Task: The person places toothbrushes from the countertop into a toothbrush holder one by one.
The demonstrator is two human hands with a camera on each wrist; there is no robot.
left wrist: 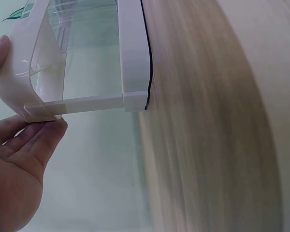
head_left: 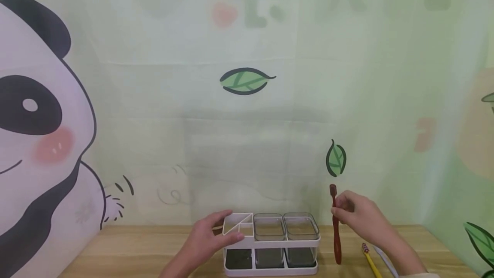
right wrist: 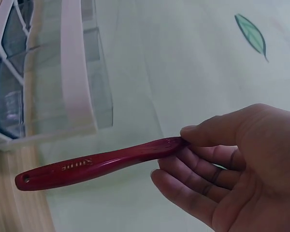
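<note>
Slender dark-red plastic toothbrush [head_left: 337,237], pinched by our right fingers [right wrist: 183,189], may swivel if loosened; our left fingers [left wrist: 49,137] grip a white plastic rack [head_left: 279,244].

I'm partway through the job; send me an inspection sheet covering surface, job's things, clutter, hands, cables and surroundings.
Surface: wood-grain table.
Job's things: white rack upright, two clear cups in it; red brush right of it, near vertical, handle end down.
Clutter: yellow brush and pale stick loose by the right forearm.
Hands: left hand grips the rack's left end; right hand pinches the red brush.
Cables: nothing seen.
Surroundings: backdrop printed with panda and leaves.
</note>
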